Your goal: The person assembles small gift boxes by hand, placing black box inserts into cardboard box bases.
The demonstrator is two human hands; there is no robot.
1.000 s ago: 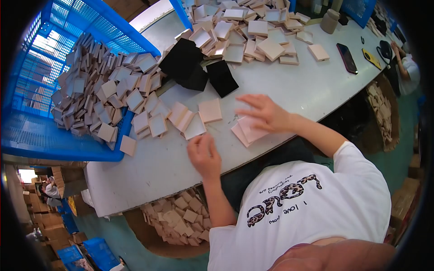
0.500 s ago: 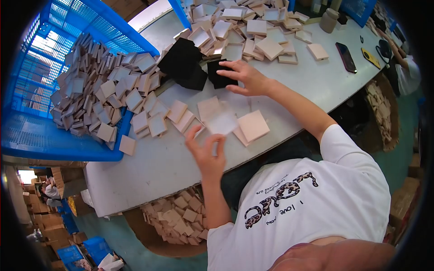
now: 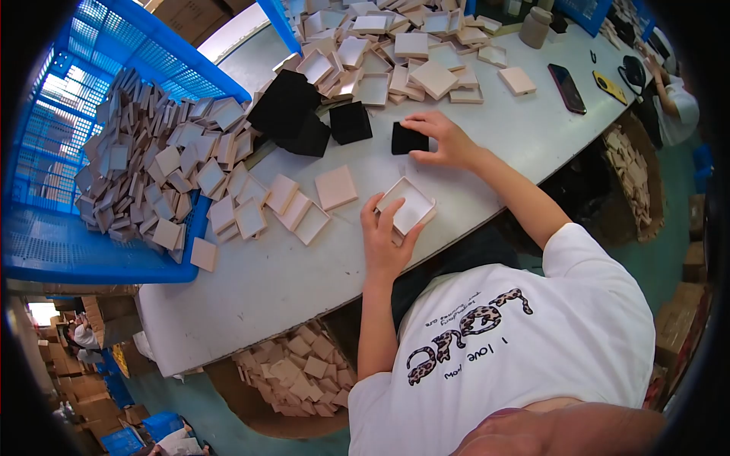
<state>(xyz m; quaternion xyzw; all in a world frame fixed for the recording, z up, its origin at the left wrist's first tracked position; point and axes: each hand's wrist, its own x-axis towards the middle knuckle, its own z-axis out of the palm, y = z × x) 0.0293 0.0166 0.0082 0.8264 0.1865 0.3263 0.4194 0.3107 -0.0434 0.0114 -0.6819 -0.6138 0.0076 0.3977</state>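
Note:
My left hand (image 3: pixel 388 242) grips the edges of a shallow pale-pink square box half (image 3: pixel 407 204), its white inside facing up, low over the near part of the table. To its upper right, my right hand (image 3: pixel 445 142) pinches a thin black square pad (image 3: pixel 408 138) by its right side. Left of that pad stands a small black block (image 3: pixel 350 122), apart from both hands. Beside it lies a larger stack of black pieces (image 3: pixel 293 114). A closed-side-up pink box half (image 3: pixel 336 187) rests left of my left hand, near an open-side-up one (image 3: pixel 310 223).
A blue plastic crate (image 3: pixel 122 272) on the left spills many box halves (image 3: pixel 160 167) onto the table (image 3: pixel 251 311). Another heap (image 3: pixel 411 68) covers the back. A phone (image 3: pixel 566 87), a yellow phone-like object (image 3: pixel 609 87) and a jar (image 3: pixel 536 28) stand at right. A carton of boxes (image 3: pixel 293 372) sits below.
My right hand has moved right, drawing a black pad away from the black block. My left hand has moved right and now holds the open box half. The view has shifted slightly.

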